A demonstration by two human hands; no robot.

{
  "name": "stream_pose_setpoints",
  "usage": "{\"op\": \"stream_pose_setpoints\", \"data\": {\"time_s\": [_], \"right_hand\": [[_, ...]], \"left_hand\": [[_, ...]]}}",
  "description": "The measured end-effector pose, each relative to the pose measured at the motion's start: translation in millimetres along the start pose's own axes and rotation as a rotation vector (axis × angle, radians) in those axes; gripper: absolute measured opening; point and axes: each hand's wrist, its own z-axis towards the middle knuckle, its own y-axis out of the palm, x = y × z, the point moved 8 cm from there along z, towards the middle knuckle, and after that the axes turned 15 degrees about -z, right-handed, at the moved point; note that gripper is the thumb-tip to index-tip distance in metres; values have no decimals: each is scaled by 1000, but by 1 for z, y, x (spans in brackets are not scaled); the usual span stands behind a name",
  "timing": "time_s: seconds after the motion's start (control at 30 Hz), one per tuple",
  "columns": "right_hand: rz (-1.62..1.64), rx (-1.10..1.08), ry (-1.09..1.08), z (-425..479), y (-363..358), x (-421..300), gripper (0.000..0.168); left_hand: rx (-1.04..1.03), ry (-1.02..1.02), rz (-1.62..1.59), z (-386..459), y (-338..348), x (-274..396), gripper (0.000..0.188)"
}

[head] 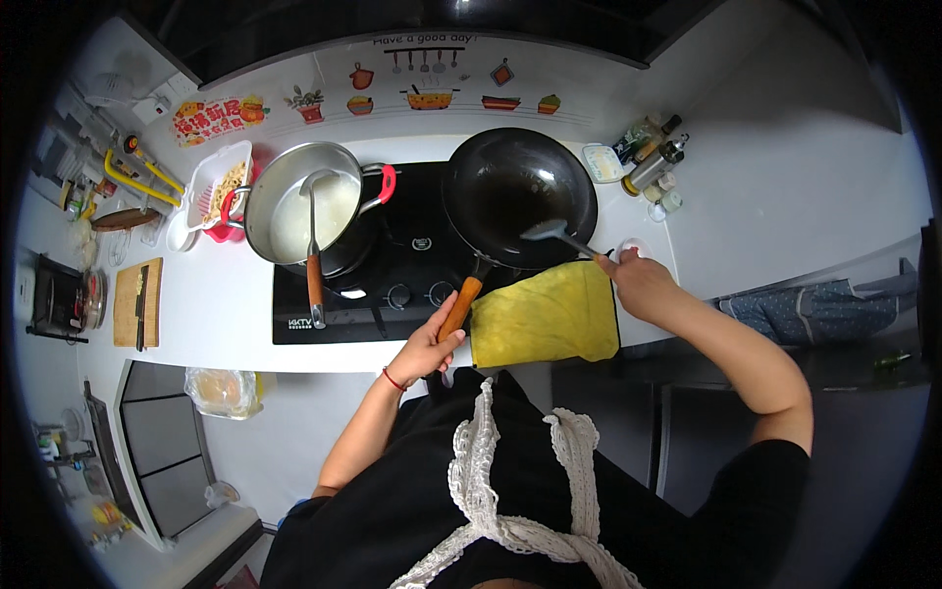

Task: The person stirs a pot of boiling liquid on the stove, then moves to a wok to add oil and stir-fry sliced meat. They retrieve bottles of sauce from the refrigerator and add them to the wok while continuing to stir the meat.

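Observation:
My left hand [428,347] is closed around the wooden handle [461,308] of a black wok [508,158] on the right side of the cooktop. Dark, shiny liquid lies in the wok's bottom. My right hand [642,283] grips a spatula [546,230], whose blade is at the wok's lower right inner wall. Just behind that hand is a small white bowl [639,244], partly hidden. A yellow cloth [548,313] lies between my hands, over the counter and the cooktop's edge. Left of the wok, a steel pot [283,243] holds whitish liquid and a ladle [313,235].
A white basket of food pieces [193,195] stands behind the pot's left. Further left, a knife [140,309] lies on a wooden cutting board [125,303]. Seasoning bottles [651,168] and a small container [603,163] stand right of the wok. A range hood hangs above.

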Motion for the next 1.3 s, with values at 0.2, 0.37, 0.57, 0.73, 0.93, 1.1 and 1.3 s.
{"op": "stream_pose_setpoints", "data": {"time_s": [0.2, 0.37, 0.57, 0.73, 0.93, 1.1, 1.3], "right_hand": [[8, 226, 165, 49, 8, 17, 54], [-187, 432, 153, 83, -15, 14, 57], [-413, 584, 1, 94, -63, -6, 50], [-526, 795, -295, 83, -88, -17, 36], [-540, 705, -426, 47, -94, -14, 40], [-208, 568, -234, 74, -63, 6, 50], [-262, 371, 44, 94, -19, 33, 46]], "left_hand": [[-5, 5, -1, 0, 3, -1, 76], [-9, 5, 35, -2, 4, 2, 77], [-23, 10, 58, -1, 4, 3, 78], [-20, 3, 80, 1, 3, 3, 78], [1, 26, 51, -2, 1, 1, 77], [1, 22, 38, 0, 3, 2, 77], [15, 33, 28, 0, 2, -2, 75]]}}
